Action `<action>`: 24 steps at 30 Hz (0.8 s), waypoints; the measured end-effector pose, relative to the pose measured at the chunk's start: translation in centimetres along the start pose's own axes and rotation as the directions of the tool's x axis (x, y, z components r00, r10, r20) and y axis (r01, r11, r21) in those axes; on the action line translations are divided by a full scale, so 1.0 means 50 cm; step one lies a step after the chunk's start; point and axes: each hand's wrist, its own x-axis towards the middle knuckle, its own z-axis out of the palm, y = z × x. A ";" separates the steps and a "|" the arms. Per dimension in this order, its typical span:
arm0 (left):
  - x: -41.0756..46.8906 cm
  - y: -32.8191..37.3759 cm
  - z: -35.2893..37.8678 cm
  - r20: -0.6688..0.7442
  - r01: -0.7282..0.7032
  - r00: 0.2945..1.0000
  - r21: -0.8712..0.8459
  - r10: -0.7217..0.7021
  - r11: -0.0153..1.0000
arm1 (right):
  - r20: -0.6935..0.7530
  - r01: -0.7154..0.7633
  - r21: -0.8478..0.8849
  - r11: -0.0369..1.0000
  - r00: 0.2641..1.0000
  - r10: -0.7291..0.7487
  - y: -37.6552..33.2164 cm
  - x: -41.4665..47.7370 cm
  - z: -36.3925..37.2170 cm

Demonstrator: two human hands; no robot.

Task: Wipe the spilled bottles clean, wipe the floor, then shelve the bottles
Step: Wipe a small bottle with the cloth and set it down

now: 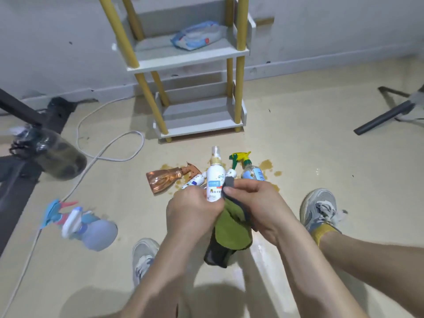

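— Take the held bottle (214, 180) as the dial's centre. What's at twelve?
— The shelf unit (195, 58), back against the wall, with a pack of wipes (197, 37) on its middle shelf.
— And close in?
— A tipped bottle (164, 180) at nine, a trigger sprayer (251, 173) standing at two with the puddle (266, 165) just beyond it, the cloth (231, 228) at six (between left hand (192, 212) and right hand (257, 203)).
— Further out?
— A second sprayer (91, 230) at eight, beside the cable (110, 154).

I see a beige floor (321, 145) carrying a white shelf unit (190, 58) with yellow posts. A wet-wipes pack (197, 37) lies on its middle tier. On the floor, an amber spray bottle (164, 181) lies on its side among brown puddles (266, 165), near a yellow-triggered clear bottle (252, 174). A blue spray bottle (91, 230) and a white cable (110, 154) lie to the left.
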 end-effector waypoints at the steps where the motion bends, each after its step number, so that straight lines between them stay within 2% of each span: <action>1: -0.020 0.007 -0.022 -0.035 -0.026 0.999 0.046 0.028 0.999 | -0.017 0.044 -0.029 0.999 0.999 -0.044 -0.006 -0.019 0.014; 4: -0.081 0.009 -0.063 -0.148 -0.106 0.981 0.118 0.123 0.987 | -0.045 0.157 -0.121 0.980 0.986 -0.163 -0.009 -0.065 0.052; 7: -0.129 -0.004 -0.081 -0.194 -0.183 0.964 0.020 0.183 0.983 | 0.028 0.205 -0.146 0.968 0.979 -0.204 -0.015 -0.107 0.071; 14: -0.195 -0.003 -0.126 -0.058 -0.368 0.930 -0.162 0.363 0.916 | 0.227 0.268 -0.077 0.960 0.943 -0.245 -0.041 -0.165 0.098; 16: -0.199 -0.004 -0.152 -0.112 -0.384 0.923 -0.218 0.368 0.897 | 0.276 0.278 0.027 0.960 0.921 -0.275 -0.058 -0.176 0.097; 18: -0.190 -0.017 -0.184 -0.250 -0.363 0.926 -0.377 0.284 0.852 | 0.365 0.262 0.043 0.964 0.894 -0.259 -0.094 -0.192 0.091; 19: -0.182 -0.030 -0.199 -0.258 -0.332 0.938 -0.480 0.231 0.812 | 0.430 0.245 0.029 0.969 0.872 -0.234 -0.113 -0.199 0.084; 21: -0.166 -0.056 -0.219 -0.071 -0.236 0.966 -0.642 0.249 0.729 | 0.547 0.216 -0.020 0.976 0.820 -0.170 -0.143 -0.207 0.071; 22: -0.160 -0.069 -0.222 0.030 -0.204 0.955 -0.651 0.294 0.731 | 0.580 0.211 -0.057 0.976 0.802 -0.140 -0.150 -0.206 0.067; 24: -0.150 -0.088 -0.221 0.102 -0.181 0.943 -0.645 0.318 0.743 | 0.591 0.213 -0.137 0.967 0.802 -0.093 -0.150 -0.197 0.064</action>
